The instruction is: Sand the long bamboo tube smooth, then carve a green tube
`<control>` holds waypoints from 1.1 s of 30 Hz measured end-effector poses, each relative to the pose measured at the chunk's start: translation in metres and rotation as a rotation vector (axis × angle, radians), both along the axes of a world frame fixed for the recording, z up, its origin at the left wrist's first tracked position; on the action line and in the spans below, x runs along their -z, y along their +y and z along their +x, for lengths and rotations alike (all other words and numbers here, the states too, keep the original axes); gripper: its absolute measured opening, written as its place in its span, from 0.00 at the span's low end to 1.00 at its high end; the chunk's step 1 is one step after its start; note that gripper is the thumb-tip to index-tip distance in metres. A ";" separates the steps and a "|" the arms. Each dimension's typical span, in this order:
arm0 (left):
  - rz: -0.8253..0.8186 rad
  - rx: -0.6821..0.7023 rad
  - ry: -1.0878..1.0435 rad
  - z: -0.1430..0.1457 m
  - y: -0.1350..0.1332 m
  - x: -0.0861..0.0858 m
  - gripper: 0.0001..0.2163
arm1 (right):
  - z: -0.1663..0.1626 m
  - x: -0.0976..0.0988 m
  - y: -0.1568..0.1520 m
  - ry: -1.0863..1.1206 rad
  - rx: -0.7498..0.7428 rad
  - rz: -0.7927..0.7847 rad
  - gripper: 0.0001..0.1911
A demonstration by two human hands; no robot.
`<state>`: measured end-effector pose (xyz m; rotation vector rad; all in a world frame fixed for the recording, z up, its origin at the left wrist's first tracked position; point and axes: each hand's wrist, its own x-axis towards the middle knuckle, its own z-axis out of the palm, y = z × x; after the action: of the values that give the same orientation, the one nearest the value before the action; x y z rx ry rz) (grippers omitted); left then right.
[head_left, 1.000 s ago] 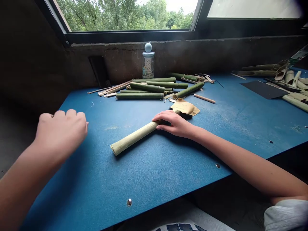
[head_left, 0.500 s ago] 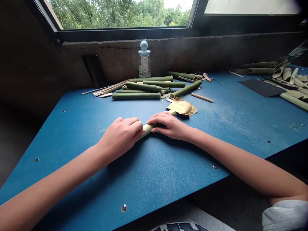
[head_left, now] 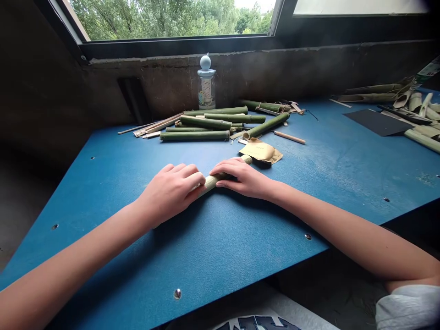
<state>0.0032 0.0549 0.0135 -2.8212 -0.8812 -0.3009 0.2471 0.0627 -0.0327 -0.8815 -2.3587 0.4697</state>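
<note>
A pale, peeled bamboo tube [head_left: 210, 182] lies slantwise on the blue table, pointing away to the right. My left hand [head_left: 177, 188] is closed over its nearer part, fingers curled and thumb along the side. Whether anything thin sits under that palm is hidden. Farther along, my right hand [head_left: 240, 178] bends over the tube, with fingers on top and thumb on the near side. The tube's far end shows just past the right knuckles. Close to that end rests a creased piece of brown-backed paper [head_left: 261, 150] with a dark underside, resembling sandpaper.
Several green bamboo tubes [head_left: 195, 136] are piled at the back, beside thin wooden strips [head_left: 158, 124]. A clear jar [head_left: 206, 89] with a blue lid stands behind them. A wooden-handled tool [head_left: 289, 137] lies right of the pile. Split bamboo [head_left: 369, 97] and a black sheet [head_left: 377, 123] occupy the far right.
My left hand has shifted slightly on the bamboo tube, its thumb now lying differently along it. The right hand keeps its hold. The camera view has moved very slightly.
</note>
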 end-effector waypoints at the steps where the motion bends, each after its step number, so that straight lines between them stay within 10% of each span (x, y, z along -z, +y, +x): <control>1: 0.028 -0.005 0.000 0.002 0.000 0.001 0.14 | 0.000 0.000 0.000 0.000 0.000 -0.002 0.12; 26: -0.278 -0.035 -0.096 -0.031 -0.002 -0.016 0.15 | 0.002 -0.001 -0.004 0.010 0.010 -0.013 0.11; 33: 0.055 -0.158 0.135 -0.039 -0.022 -0.017 0.16 | 0.008 -0.005 -0.002 -0.040 0.050 0.035 0.11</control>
<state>-0.0355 0.0333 0.0310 -2.6653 -1.0404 -0.1096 0.2552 0.0608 -0.0277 -0.9393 -2.3680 0.3936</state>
